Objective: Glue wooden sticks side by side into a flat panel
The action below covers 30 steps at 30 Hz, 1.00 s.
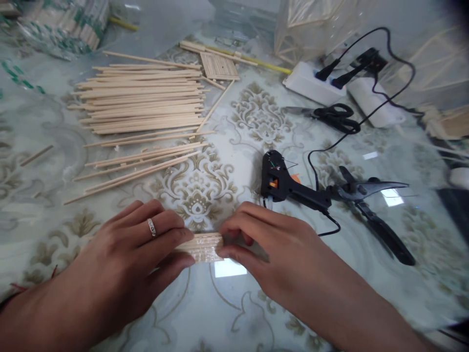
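Together, your left hand [134, 252] and right hand [273, 244] pinch stick panel [205, 249], lower center of frame; likely light, stiff, brittle: hold by ends.

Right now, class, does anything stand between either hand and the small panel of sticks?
Nothing visible does. The left hand and the right hand both touch the small panel of sticks, one from each side. The glue gun lies beyond the right hand, not between.
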### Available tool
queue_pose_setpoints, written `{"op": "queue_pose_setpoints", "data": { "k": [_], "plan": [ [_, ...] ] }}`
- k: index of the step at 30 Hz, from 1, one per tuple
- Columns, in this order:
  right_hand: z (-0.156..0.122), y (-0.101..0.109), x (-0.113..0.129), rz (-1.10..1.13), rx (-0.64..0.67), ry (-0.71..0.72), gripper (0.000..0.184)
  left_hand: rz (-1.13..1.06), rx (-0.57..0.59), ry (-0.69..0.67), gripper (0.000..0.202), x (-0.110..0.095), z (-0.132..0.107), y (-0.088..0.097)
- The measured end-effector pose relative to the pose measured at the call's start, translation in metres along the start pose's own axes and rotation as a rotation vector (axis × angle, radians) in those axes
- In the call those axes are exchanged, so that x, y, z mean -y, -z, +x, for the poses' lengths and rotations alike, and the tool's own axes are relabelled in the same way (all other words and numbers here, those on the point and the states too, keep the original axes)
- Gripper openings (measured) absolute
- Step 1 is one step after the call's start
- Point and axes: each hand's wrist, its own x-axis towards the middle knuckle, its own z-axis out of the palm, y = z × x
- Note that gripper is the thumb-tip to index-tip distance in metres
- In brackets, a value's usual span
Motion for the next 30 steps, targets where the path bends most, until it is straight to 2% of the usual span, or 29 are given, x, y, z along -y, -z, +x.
{"op": "queue_pose_setpoints", "data": {
  "k": [10, 23, 30],
  "plan": [
    [-0.0012, 0.0003, 0.0008, -0.001, 0.019, -0.024, 0.022, 0.020, 0.058, 0.049, 0.010, -0.0029, -0.0017, -0.0002],
    [-0.0015, -0.0012, -0.0002, 0.039, 0.054, -0.042, 0.024, 0.026, 0.033, 0.028, 0.010, -0.0027, -0.0002, 0.0004],
    [-0.0017, -0.0024, -0.0017, 0.051, 0.057, -0.051, 0.024, 0.067, 0.088, -0.062, 0.015, -0.0054, -0.0001, 0.0040]
  ]
}}
